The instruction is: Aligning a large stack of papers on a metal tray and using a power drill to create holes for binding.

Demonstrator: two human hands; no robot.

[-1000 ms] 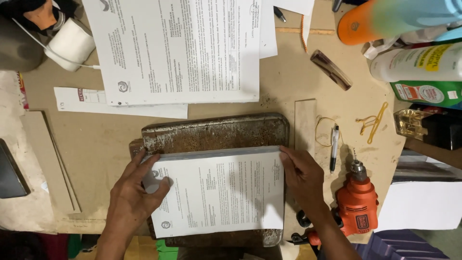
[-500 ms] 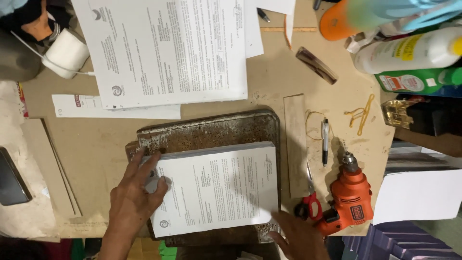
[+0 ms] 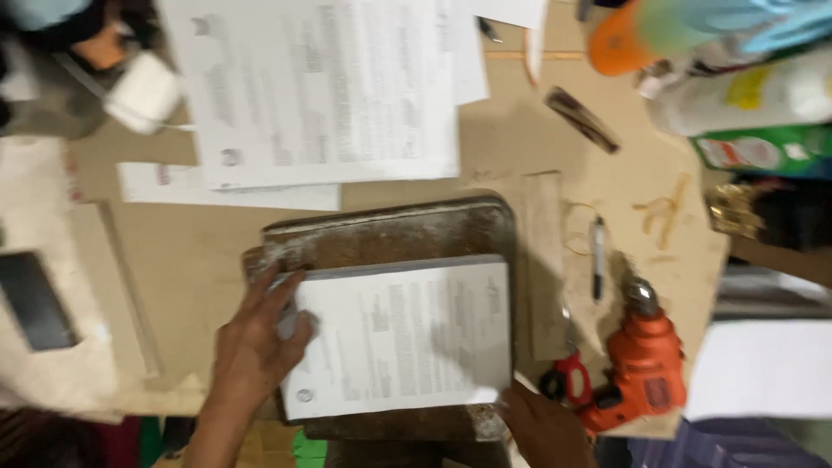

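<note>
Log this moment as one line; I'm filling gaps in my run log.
left hand: flat on paper stack left edge | right hand: at stack's lower right corner | stack: on worn board | orange drill: right, untouched

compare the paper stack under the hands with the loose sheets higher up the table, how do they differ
The paper stack is thick and squared up, lying on a worn board; the loose sheets are fanned out on the table. The left hand and right hand touch the stack; nothing touches the sheets. Both are white printed pages.
</note>
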